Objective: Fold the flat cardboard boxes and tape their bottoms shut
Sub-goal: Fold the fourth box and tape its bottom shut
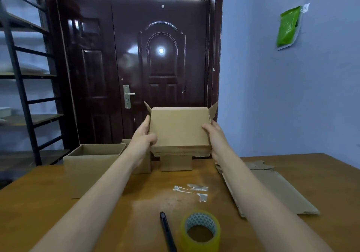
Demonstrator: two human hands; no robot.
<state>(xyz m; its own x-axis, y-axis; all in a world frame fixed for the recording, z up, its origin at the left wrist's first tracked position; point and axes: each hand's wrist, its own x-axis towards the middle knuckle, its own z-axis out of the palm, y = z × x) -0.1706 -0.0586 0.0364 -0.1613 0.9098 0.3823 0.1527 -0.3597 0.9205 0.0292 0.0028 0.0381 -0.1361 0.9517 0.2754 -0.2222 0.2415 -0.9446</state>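
I hold a brown cardboard box [179,129] up in the air over the far side of the wooden table [120,209]. My left hand [143,135] grips its left side and my right hand [215,137] grips its right side. Two flaps stick up at the box's far corners. A roll of clear yellowish tape [200,231] lies at the near edge of the table. Flat cardboard sheets [272,189] are stacked on the right side of the table.
An open folded box [93,166] stands on the left, and other folded boxes [176,163] stand behind, under the held one. A black pen-like tool [167,232] lies left of the tape. Tape scraps [191,190] stick to the table's middle. A metal shelf [25,80] stands left of the door.
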